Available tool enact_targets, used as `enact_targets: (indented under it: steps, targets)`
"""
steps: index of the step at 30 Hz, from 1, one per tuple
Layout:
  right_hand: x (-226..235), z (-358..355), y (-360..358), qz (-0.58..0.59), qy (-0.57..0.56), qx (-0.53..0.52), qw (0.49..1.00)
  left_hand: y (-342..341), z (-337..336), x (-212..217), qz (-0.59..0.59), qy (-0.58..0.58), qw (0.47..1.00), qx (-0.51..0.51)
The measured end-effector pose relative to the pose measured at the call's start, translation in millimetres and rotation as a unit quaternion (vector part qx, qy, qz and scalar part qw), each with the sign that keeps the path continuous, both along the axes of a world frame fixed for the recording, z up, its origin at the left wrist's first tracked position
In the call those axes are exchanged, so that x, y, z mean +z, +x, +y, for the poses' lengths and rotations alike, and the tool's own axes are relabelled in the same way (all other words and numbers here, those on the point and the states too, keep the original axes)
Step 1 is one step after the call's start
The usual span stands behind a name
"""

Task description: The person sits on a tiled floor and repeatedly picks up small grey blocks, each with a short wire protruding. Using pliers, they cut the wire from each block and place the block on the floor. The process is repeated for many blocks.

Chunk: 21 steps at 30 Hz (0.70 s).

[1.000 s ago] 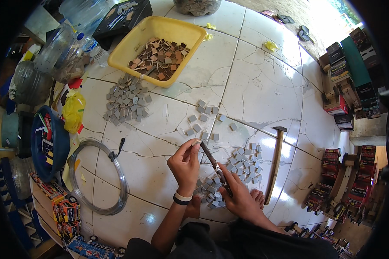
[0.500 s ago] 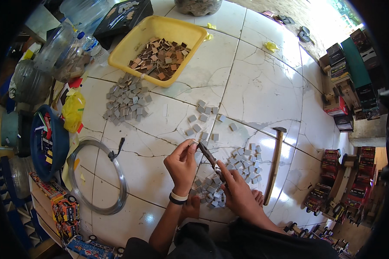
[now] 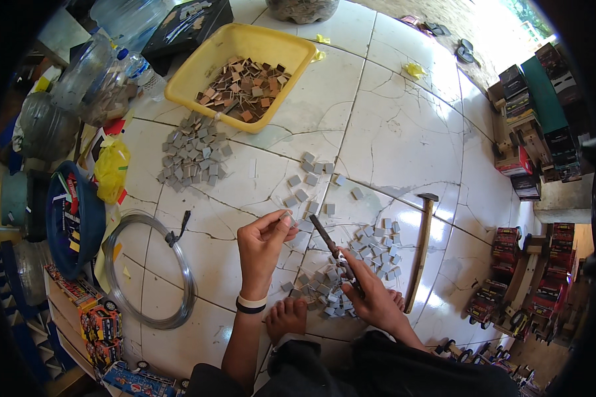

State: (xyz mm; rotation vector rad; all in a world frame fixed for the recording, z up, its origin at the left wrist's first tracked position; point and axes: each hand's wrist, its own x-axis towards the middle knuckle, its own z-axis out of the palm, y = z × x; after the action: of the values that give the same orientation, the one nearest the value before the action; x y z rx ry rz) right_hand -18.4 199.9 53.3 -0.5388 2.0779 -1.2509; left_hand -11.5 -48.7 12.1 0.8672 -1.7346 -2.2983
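Note:
My left hand (image 3: 261, 248) pinches a small grey tile (image 3: 287, 216) between thumb and fingertips; a thin wire seems to stick out of it. My right hand (image 3: 374, 298) is wrapped round dark metal pliers (image 3: 324, 233), whose jaws point up and to the left, a short gap from the left fingertips. Below the pliers lies a heap of grey tiles (image 3: 328, 291), and another heap (image 3: 379, 245) spreads to their right. Several loose grey tiles (image 3: 301, 196) lie just beyond my hands on the white tiled floor (image 3: 404, 152).
A hammer (image 3: 420, 255) lies to the right. Leftward are a wire coil (image 3: 191, 291), a grey tile pile (image 3: 192, 155) and a blue tub (image 3: 79, 261). A yellow basin (image 3: 271, 119) holds brown pieces. Toy trucks (image 3: 549, 298) stand at right. My bare foot (image 3: 288, 317) is close by.
My left hand has drawn back to the left with the small tile, away from the plier jaws. The pliers have shifted slightly right, and more of my left foot shows.

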Motion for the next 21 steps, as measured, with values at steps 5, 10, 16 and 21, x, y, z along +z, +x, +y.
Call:
enact_targets:
  steps: [5,10,16,21]
  targets:
    - [-2.5,1.5,1.2,-0.026,0.001,0.002,1.0,0.3,1.2,-1.5,0.002,-0.01,1.0,-0.006]
    - [-0.9,0.9,1.1,-0.018,0.014,0.005,1.0,0.3,1.8,-0.2,0.005,-0.019,1.0,-0.016]
    - [-2.3,1.4,1.7,-0.012,-0.018,-0.003,1.0,2.6,3.6,5.4,-0.015,0.001,0.999,-0.03]
    - [-8.4,5.2,7.7,-0.069,-0.041,-0.016,0.997,9.3,9.5,-12.8,0.033,0.215,0.976,-0.024]
